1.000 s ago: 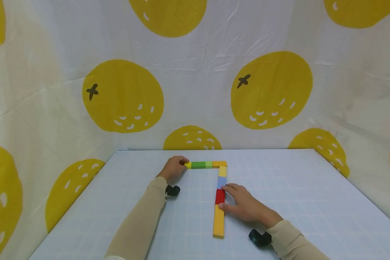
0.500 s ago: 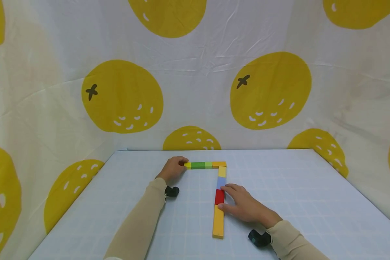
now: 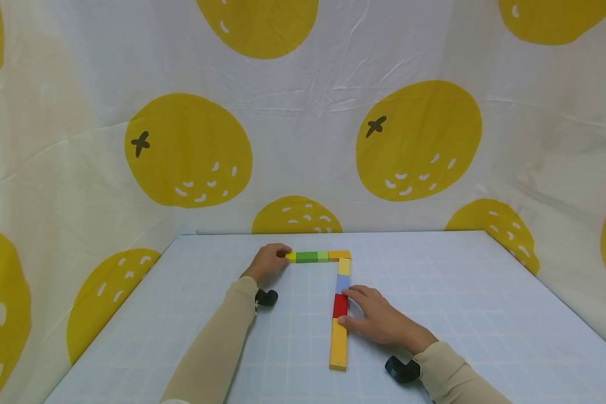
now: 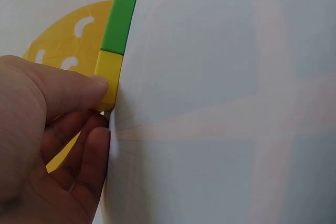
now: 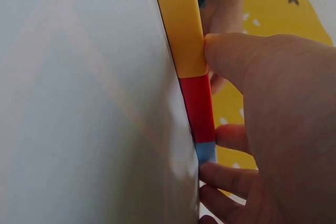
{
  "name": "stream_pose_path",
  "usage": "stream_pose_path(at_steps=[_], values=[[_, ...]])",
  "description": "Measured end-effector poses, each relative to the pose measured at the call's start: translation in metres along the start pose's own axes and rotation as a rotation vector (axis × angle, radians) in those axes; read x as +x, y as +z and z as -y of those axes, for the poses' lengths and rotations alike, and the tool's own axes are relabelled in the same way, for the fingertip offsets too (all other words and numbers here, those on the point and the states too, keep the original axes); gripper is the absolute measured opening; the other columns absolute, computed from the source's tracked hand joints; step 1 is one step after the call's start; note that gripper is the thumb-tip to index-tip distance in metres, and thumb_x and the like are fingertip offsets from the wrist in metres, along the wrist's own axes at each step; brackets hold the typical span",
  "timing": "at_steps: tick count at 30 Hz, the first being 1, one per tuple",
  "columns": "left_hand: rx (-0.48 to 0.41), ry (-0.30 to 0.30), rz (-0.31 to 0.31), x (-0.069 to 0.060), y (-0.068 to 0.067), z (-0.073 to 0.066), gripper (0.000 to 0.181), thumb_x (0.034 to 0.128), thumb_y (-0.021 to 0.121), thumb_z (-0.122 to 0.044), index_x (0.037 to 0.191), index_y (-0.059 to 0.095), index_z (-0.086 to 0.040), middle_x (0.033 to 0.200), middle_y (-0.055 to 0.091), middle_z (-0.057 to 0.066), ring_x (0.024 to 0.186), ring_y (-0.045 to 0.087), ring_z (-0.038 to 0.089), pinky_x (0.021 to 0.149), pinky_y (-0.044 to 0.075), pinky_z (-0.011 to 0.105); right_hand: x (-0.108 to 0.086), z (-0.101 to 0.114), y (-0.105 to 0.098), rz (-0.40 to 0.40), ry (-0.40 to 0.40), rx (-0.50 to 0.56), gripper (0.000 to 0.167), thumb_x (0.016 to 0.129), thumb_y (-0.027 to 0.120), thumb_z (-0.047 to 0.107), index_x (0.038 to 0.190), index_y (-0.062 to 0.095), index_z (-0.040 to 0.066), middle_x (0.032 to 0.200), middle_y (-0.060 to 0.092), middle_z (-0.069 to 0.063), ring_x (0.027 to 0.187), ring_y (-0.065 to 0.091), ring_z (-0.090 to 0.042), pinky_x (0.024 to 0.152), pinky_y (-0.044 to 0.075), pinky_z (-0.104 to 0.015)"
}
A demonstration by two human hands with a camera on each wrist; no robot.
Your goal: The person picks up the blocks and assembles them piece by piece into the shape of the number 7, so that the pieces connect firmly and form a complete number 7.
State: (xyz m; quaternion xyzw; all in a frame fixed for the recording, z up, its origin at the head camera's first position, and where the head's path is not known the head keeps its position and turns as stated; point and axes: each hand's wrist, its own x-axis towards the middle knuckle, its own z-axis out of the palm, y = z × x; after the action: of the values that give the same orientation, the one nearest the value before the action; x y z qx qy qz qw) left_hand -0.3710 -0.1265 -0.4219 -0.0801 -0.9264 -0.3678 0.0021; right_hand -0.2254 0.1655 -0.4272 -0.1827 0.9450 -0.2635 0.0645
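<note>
Toy blocks lie on the table in two lines that meet at a corner. In the back line are a yellow block [image 3: 290, 257], a green block [image 3: 306, 257], a light green block [image 3: 322, 256] and an orange block [image 3: 339, 255]. Toward me run a pale yellow block [image 3: 344, 266], a blue block [image 3: 342, 283], a red block [image 3: 340, 306] and a long orange block [image 3: 339, 347]. My left hand [image 3: 267, 262] pinches the yellow block at the line's left end. With thumb on the long orange block and fingertips by the blue one, my right hand [image 3: 381, 318] rests along the column's right side.
A pale checked cloth [image 3: 459, 314] covers the table. Behind it and at the sides hangs a white curtain [image 3: 303, 140] with large yellow fruit prints. Each wrist wears a small black device, one of them the left wrist camera [image 3: 266, 297].
</note>
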Motion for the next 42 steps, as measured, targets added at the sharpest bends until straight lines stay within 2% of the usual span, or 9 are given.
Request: stream_pose_path(at_steps=[7,11,20,29,42], values=[[0.005,0.004,0.005,0.001,0.001,0.002,0.030,0.0957,0.065,-0.010,0.125,0.069,-0.011,0.120,0.065,0.005,0.110,0.057,0.024,0.102,0.045,0.043,0.000,-0.001,0.001,0.003,0.003,0.001,0.079,0.086,0.068,0.061,0.149,0.048,0.019,0.152,0.041,-0.007,0.138,0.035,-0.030,0.106,0.040,-0.058],[0.005,0.001,0.004,0.002,0.002,0.002,0.033,0.0928,0.070,-0.015,0.125,0.069,-0.012,0.119,0.066,0.004,0.109,0.057,0.023,0.101,0.045,0.043,0.000,-0.001,0.001,0.003,0.005,0.002,0.079,0.086,0.068,0.061,0.150,0.047,0.019,0.152,0.040,-0.007,0.138,0.035,-0.030,0.106,0.041,-0.058],[0.058,-0.002,-0.020,0.004,0.006,-0.007,0.038,0.0885,0.078,-0.023,0.124,0.070,-0.010,0.117,0.067,0.005,0.106,0.057,0.023,0.101,0.045,0.042,0.000,-0.003,0.000,0.004,-0.002,0.005,0.080,0.086,0.068,0.062,0.150,0.047,0.019,0.153,0.040,-0.007,0.138,0.035,-0.029,0.106,0.041,-0.056],[0.084,0.047,-0.046,0.006,0.007,-0.008,0.035,0.0877,0.078,-0.022,0.120,0.072,-0.008,0.116,0.068,0.007,0.105,0.060,0.024,0.099,0.047,0.042,0.000,-0.002,0.000,0.000,0.002,0.006,0.080,0.086,0.067,0.062,0.150,0.047,0.019,0.152,0.041,-0.007,0.138,0.035,-0.029,0.106,0.041,-0.056],[0.097,0.078,-0.023,0.008,0.004,-0.006,0.035,0.0891,0.078,-0.023,0.121,0.071,-0.009,0.117,0.067,0.006,0.103,0.059,0.023,0.097,0.048,0.040,0.001,-0.001,0.001,-0.003,0.006,0.004,0.079,0.086,0.069,0.060,0.149,0.048,0.018,0.152,0.041,-0.007,0.137,0.036,-0.029,0.105,0.043,-0.055]])
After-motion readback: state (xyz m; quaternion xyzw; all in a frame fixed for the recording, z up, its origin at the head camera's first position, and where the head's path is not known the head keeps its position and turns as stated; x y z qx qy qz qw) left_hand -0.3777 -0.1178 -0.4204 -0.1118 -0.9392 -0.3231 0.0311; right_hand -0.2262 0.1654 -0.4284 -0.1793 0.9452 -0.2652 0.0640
